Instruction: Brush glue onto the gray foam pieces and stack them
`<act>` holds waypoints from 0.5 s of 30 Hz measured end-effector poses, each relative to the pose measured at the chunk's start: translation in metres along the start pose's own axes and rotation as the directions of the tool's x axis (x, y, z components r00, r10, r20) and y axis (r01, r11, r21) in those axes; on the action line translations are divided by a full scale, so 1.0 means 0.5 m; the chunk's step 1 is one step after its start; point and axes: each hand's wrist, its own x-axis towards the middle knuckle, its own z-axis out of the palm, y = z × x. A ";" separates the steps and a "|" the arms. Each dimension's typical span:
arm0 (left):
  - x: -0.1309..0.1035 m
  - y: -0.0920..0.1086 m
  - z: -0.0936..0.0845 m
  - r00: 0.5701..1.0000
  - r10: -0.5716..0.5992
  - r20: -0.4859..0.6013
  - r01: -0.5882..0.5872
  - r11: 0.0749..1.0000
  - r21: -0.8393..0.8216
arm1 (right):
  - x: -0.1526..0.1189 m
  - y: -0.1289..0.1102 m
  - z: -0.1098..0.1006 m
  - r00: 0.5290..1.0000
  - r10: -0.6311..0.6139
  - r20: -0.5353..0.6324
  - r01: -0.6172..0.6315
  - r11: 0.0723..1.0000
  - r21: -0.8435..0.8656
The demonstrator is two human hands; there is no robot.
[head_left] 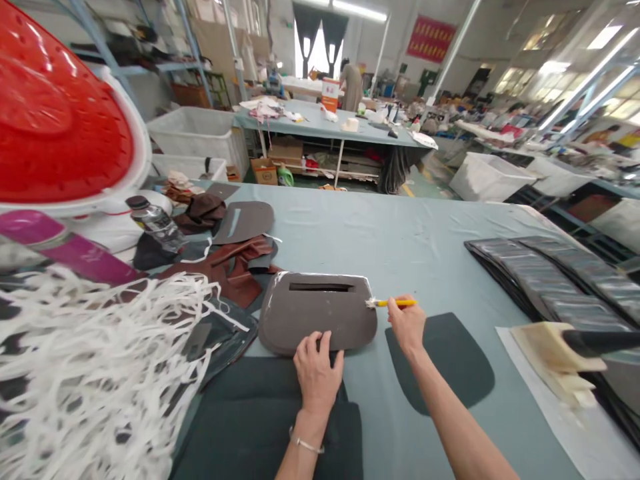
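A grey-brown rounded panel (pixel 310 317) with a dark slot near its top lies on the blue-green table. White coating shows along its top and right edges. My left hand (pixel 319 370) rests on the panel's lower edge, fingers apart and palm down. In my right hand (pixel 406 325) is a yellow-handled brush (pixel 397 303), whose white bristles touch the panel's right edge. Right of the panel, partly behind my right forearm, lies a dark green rounded piece (pixel 457 360). Dark sheets (pixel 240 427) lie below the panel and under my left wrist.
White strips (pixel 95 373) are heaped at the left, near a bottle (pixel 156 221), a magenta can (pixel 75 250) and brown scraps (pixel 235 270). Stacked dark pieces (pixel 560 280) lie at the right, behind a glue-covered foam block (pixel 555 353). A person (pixel 352 87) stands beyond another table.
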 end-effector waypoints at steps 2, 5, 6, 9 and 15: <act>-0.004 0.003 -0.006 1.000 -0.015 0.008 0.015 0.999 -0.030 | -0.056 0.014 -0.034 1.000 -0.001 0.016 0.002 0.999 -0.033; 0.009 -0.014 -0.034 0.998 -0.021 0.064 0.033 0.983 -0.180 | -0.118 -0.006 -0.065 0.999 -0.036 0.005 0.036 0.999 -0.020; 0.022 -0.027 -0.050 0.996 -0.027 0.088 0.048 0.967 -0.251 | -0.130 -0.028 -0.064 0.998 -0.056 0.000 0.056 0.998 0.018; 0.098 -0.087 -0.110 0.989 -0.124 0.086 0.149 0.894 -0.422 | -0.154 -0.133 -0.017 0.967 -0.219 0.130 0.180 0.949 0.259; 0.271 -0.214 -0.165 0.965 -0.114 0.234 0.217 0.851 -0.479 | -0.221 -0.302 0.158 0.779 -0.549 0.303 0.329 0.770 0.547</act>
